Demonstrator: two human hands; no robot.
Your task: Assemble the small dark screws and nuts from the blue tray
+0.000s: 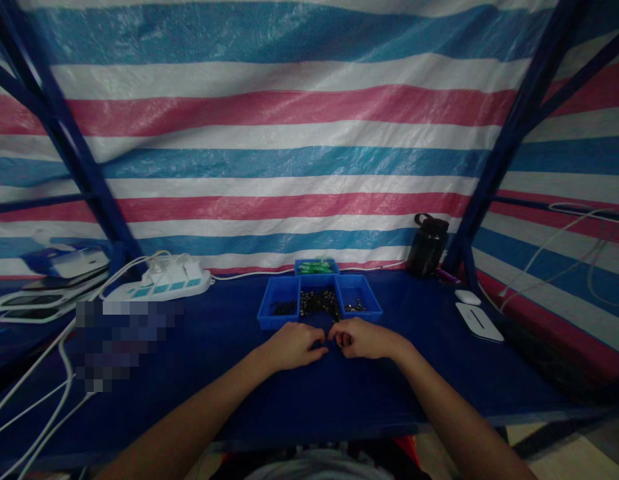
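Note:
Just in front of the middle blue bin [319,320], my left hand [295,347] is held low with its fingers curled and the thumb apart from them; nothing shows between them. My right hand [362,339] is beside it, fingers bent together around something too small and dark to make out. Small dark and brassy parts [319,302] heap in the middle bin. The left blue bin [262,313] holds dark thin pieces [284,308], and the right blue bin [378,311] a few shiny small parts [356,307]. Green items [315,267] lie in the bin behind.
A white power strip [164,288] with plugs and cables stands at the left, beyond it stacked devices [39,300]. At the right are a black bottle [428,247], a white case [468,297] and a flat white device [480,322]. Striped sheeting [289,160] hangs behind the blue table [309,407].

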